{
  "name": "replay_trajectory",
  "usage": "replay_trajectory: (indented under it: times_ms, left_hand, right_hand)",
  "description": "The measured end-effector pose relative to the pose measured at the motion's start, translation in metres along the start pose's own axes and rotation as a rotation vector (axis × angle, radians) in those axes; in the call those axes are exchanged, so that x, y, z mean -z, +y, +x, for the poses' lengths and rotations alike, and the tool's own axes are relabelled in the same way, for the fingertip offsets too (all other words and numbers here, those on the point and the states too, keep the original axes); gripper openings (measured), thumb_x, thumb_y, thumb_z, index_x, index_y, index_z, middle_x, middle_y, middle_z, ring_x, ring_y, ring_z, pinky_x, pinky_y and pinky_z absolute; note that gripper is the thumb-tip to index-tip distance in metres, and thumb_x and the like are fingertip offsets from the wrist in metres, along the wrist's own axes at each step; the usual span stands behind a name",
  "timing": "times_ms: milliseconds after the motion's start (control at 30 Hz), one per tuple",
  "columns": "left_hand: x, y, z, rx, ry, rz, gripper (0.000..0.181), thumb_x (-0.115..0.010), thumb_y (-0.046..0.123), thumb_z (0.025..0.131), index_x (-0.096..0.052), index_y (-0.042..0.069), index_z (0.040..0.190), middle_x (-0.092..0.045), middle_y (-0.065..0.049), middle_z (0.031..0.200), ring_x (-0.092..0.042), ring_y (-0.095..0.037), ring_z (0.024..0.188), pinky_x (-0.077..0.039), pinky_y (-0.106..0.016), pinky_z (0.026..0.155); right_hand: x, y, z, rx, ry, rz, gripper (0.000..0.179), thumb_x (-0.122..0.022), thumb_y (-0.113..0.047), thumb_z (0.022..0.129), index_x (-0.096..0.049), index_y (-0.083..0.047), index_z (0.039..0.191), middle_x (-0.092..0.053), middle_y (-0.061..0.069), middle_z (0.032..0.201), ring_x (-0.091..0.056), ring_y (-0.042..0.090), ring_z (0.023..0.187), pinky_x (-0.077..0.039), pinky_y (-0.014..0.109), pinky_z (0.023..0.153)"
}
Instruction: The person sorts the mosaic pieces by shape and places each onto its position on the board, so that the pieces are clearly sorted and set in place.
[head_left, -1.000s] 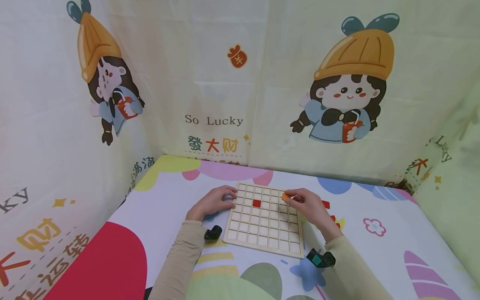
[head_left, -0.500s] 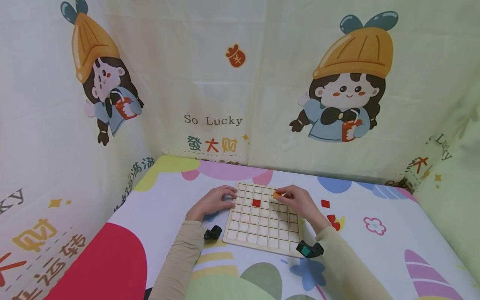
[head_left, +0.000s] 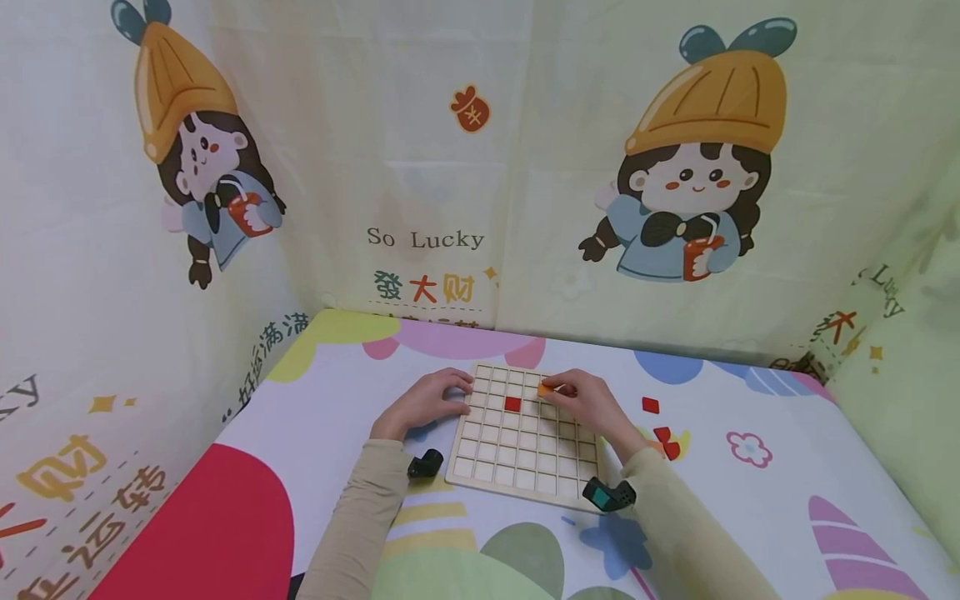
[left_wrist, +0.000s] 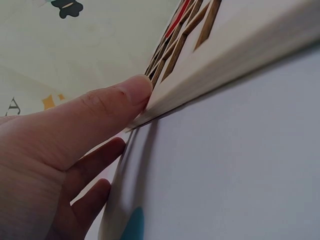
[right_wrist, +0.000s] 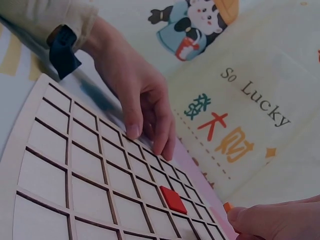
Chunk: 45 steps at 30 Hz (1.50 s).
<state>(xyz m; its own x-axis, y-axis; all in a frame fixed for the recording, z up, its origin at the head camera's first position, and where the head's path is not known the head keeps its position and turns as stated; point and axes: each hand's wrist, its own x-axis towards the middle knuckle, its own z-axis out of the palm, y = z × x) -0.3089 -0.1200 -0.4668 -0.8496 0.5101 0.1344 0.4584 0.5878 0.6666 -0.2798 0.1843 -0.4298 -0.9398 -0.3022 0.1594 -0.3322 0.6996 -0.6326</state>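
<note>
"Holding what, with the right hand (head_left: 588,407)?"

"Pinching an orange tile (head_left: 544,389) between thumb and fingertips, at the board (head_left: 506,456), near its far edge. Cannot tell whether touching a square or just above one."

"And with the left hand (head_left: 429,403)?"

"Touching the board's left edge with thumb and fingers, close to the far left corner, thumb spread apart from the rest."

"Anything set into the squares?"

"Just a red tile (head_left: 513,404), toward the far left corner. Also, on the worktop (head_left: 780,400), off the board's right edge, three loose red tiles (head_left: 650,405), two of them close together."

"Any writing to read?"

"On the back wall (head_left: 555,208), 'So Lucky' (head_left: 426,238), with 發大财 (head_left: 424,287) underneath in green, red and yellow. On the left wall (head_left: 75,208), more characters, some cut off."

"And on the wrists?"

"Black cameras (head_left: 425,464), with a teal patch (head_left: 602,497) on the right one."
</note>
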Motion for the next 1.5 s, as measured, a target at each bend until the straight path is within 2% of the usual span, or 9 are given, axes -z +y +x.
replay_trajectory:
  times_ms: [233,467,600,833,1100,1300,1500]
  left_hand:
    - [0.001,0.002,-0.001,0.005,0.002,0.004,0.030,-0.078,0.019,0.084,-0.071,0.006,0.110,-0.060,-0.004,0.127,-0.051,-0.023,0.126,-0.038,-0.039,0.110]
    - [0.000,0.002,-0.002,-0.045,0.034,0.029,0.032,-0.078,0.017,0.083,-0.071,0.002,0.110,-0.062,-0.006,0.124,-0.053,-0.026,0.122,-0.041,-0.040,0.107]
    - [0.001,0.001,-0.002,-0.050,0.027,0.032,0.031,-0.078,0.018,0.084,-0.071,0.003,0.110,-0.061,-0.006,0.125,-0.053,-0.026,0.122,-0.041,-0.040,0.107]
    - [0.001,0.002,-0.001,-0.012,0.006,0.012,0.032,-0.078,0.019,0.084,-0.070,0.005,0.112,-0.061,-0.005,0.126,-0.052,-0.024,0.124,-0.040,-0.040,0.108]
    - [0.002,0.002,-0.001,-0.004,0.006,0.005,0.033,-0.078,0.019,0.084,-0.070,0.005,0.112,-0.061,-0.005,0.127,-0.051,-0.024,0.126,-0.039,-0.039,0.110]
    - [0.002,0.001,-0.002,-0.008,0.007,0.014,0.032,-0.078,0.019,0.084,-0.070,0.005,0.112,-0.060,-0.005,0.127,-0.051,-0.024,0.125,-0.039,-0.040,0.109]
    - [0.002,0.003,-0.002,0.004,0.001,0.002,0.032,-0.078,0.019,0.084,-0.070,0.005,0.112,-0.060,-0.005,0.127,-0.051,-0.023,0.125,-0.039,-0.039,0.110]
  right_hand:
    - [-0.004,-0.002,0.004,0.000,-0.014,0.010,0.028,-0.072,-0.018,0.090,-0.073,-0.007,0.115,-0.068,0.009,0.110,-0.064,0.022,0.092,-0.055,0.041,0.085]
    - [-0.010,-0.005,0.007,-0.028,-0.028,0.012,0.027,-0.072,-0.019,0.089,-0.073,-0.009,0.115,-0.068,0.006,0.109,-0.061,0.019,0.089,-0.053,0.038,0.082]
    - [-0.014,-0.006,0.008,-0.037,-0.041,0.015,0.027,-0.073,-0.019,0.089,-0.074,-0.010,0.114,-0.067,0.004,0.106,-0.059,0.017,0.088,-0.052,0.036,0.081]
    - [-0.021,-0.003,0.009,-0.060,-0.073,0.012,0.030,-0.075,-0.023,0.087,-0.073,-0.010,0.114,-0.067,0.000,0.104,-0.058,0.016,0.088,-0.052,0.034,0.079]
    - [-0.023,-0.004,0.008,0.020,-0.085,-0.022,0.028,-0.075,-0.021,0.087,-0.074,-0.007,0.111,-0.069,0.001,0.102,-0.065,0.015,0.087,-0.056,0.035,0.080]
    - [-0.024,-0.008,0.007,0.081,-0.089,-0.064,0.022,-0.074,-0.016,0.088,-0.075,-0.006,0.107,-0.069,0.003,0.097,-0.062,0.014,0.083,-0.054,0.033,0.076]
    - [-0.026,-0.008,0.004,0.086,-0.066,-0.086,0.020,-0.073,-0.014,0.088,-0.075,-0.005,0.106,-0.065,0.003,0.093,-0.058,0.015,0.081,-0.052,0.033,0.073]
